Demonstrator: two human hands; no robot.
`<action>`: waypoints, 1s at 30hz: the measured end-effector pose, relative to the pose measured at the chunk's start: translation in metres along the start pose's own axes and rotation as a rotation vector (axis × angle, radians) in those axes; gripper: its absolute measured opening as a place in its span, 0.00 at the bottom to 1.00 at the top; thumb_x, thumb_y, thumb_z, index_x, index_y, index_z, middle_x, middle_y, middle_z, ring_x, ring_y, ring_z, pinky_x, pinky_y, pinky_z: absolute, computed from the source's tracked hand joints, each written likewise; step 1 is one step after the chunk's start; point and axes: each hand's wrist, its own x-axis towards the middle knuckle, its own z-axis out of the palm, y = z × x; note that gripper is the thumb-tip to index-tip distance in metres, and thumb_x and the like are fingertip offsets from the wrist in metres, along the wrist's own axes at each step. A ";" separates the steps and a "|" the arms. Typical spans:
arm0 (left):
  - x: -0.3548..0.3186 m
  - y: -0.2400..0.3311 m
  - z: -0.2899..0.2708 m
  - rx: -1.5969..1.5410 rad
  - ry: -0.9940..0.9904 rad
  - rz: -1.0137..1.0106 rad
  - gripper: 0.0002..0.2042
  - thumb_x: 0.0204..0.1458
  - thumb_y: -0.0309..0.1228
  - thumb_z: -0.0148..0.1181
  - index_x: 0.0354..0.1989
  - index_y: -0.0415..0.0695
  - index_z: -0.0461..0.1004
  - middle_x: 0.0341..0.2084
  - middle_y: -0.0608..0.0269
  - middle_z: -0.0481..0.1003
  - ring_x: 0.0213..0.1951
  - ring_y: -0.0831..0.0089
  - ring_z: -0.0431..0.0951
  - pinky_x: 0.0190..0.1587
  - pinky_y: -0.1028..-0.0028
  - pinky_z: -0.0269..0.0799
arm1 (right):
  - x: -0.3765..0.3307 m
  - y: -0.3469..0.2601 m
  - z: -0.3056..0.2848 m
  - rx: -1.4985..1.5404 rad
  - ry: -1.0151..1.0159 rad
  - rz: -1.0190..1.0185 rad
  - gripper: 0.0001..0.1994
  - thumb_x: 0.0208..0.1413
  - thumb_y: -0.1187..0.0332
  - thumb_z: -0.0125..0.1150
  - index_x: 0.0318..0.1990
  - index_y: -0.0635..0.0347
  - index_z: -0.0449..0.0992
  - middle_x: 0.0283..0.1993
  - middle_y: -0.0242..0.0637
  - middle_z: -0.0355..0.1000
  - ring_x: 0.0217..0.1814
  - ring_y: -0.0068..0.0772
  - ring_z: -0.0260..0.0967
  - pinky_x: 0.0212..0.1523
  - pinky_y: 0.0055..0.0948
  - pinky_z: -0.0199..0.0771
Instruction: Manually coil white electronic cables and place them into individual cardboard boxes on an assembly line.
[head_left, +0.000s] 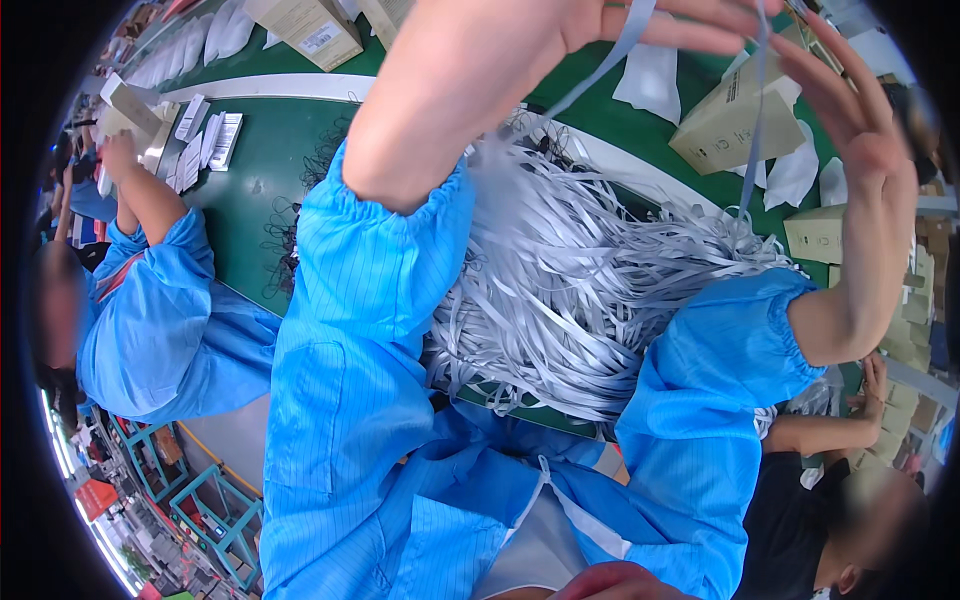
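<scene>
Right now you are drawing one grey strap [610, 55] up at twelve o'clock from the pile of straps [590, 290], left hand [560, 30] pinching it, right hand [850, 110] spread wide against its hanging run; next, probably tug it free

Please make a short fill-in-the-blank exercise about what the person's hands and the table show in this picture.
1. Both hands, left hand and right hand, hold up a grey ____.
2. The strap pile lies on a ____ table.
3. The person's sleeves are ____.
4. The boxes are made of ____.

Missing words: strap; green; blue; cardboard
</scene>
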 end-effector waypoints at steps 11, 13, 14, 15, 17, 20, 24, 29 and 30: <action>-0.021 0.030 -0.023 -0.760 -0.064 0.460 0.19 0.72 0.37 0.40 0.61 0.36 0.66 0.60 0.45 0.69 0.68 0.57 0.63 0.71 0.58 0.60 | 0.045 0.021 0.095 1.054 -0.634 -0.010 0.31 0.70 0.45 0.45 0.59 0.69 0.71 0.54 0.50 0.76 0.58 0.37 0.76 0.57 0.33 0.76; -0.022 0.049 -0.023 -0.574 0.502 0.416 0.17 0.69 0.38 0.48 0.50 0.36 0.74 0.42 0.55 0.77 0.46 0.64 0.75 0.49 0.65 0.71 | 0.044 0.025 0.085 0.990 -0.672 0.063 0.33 0.70 0.43 0.41 0.58 0.71 0.70 0.55 0.49 0.76 0.55 0.36 0.77 0.49 0.32 0.79; -0.021 0.051 -0.023 -0.472 0.775 0.385 0.17 0.67 0.39 0.52 0.45 0.36 0.79 0.33 0.60 0.81 0.35 0.67 0.81 0.37 0.69 0.76 | 0.045 0.022 0.081 0.988 -0.670 0.066 0.33 0.70 0.43 0.41 0.58 0.71 0.70 0.55 0.49 0.76 0.55 0.36 0.77 0.49 0.32 0.79; -0.019 0.051 -0.020 -0.475 0.769 0.386 0.17 0.67 0.39 0.52 0.45 0.36 0.79 0.33 0.60 0.81 0.35 0.67 0.81 0.37 0.69 0.76 | 0.046 0.015 0.071 1.096 -0.632 0.206 0.32 0.71 0.46 0.43 0.62 0.71 0.66 0.59 0.50 0.71 0.61 0.38 0.71 0.57 0.33 0.72; -0.015 0.047 -0.011 -0.619 0.656 0.496 0.17 0.71 0.37 0.40 0.52 0.37 0.71 0.54 0.51 0.70 0.60 0.60 0.64 0.64 0.59 0.58 | 0.049 0.002 0.062 1.312 -0.551 0.483 0.32 0.71 0.51 0.48 0.69 0.73 0.57 0.69 0.52 0.62 0.73 0.42 0.59 0.72 0.37 0.58; 0.008 0.032 0.023 -0.624 0.692 0.481 0.18 0.72 0.36 0.36 0.56 0.36 0.67 0.64 0.46 0.65 0.71 0.57 0.58 0.76 0.56 0.51 | 0.050 -0.007 0.085 1.244 -0.323 0.385 0.35 0.71 0.45 0.39 0.69 0.74 0.57 0.69 0.53 0.62 0.72 0.43 0.60 0.72 0.38 0.60; 0.020 0.031 0.046 -0.347 0.790 0.373 0.18 0.71 0.37 0.39 0.57 0.35 0.67 0.62 0.48 0.68 0.68 0.59 0.63 0.72 0.61 0.55 | 0.057 -0.020 0.098 1.278 0.050 0.280 0.39 0.71 0.41 0.32 0.68 0.74 0.57 0.66 0.54 0.65 0.71 0.43 0.62 0.70 0.37 0.62; 0.004 0.012 0.035 0.338 0.451 0.406 0.19 0.70 0.38 0.44 0.59 0.35 0.66 0.61 0.49 0.69 0.64 0.62 0.67 0.68 0.67 0.58 | 0.059 -0.028 0.094 1.431 0.206 0.476 0.40 0.70 0.38 0.25 0.63 0.73 0.63 0.55 0.52 0.72 0.59 0.40 0.72 0.60 0.36 0.72; 0.002 0.010 0.033 0.474 0.379 0.406 0.20 0.70 0.38 0.44 0.60 0.35 0.66 0.61 0.49 0.69 0.63 0.63 0.67 0.67 0.68 0.58 | 0.058 -0.028 0.094 1.435 0.203 0.475 0.40 0.70 0.38 0.25 0.63 0.73 0.63 0.55 0.52 0.72 0.59 0.40 0.72 0.60 0.36 0.72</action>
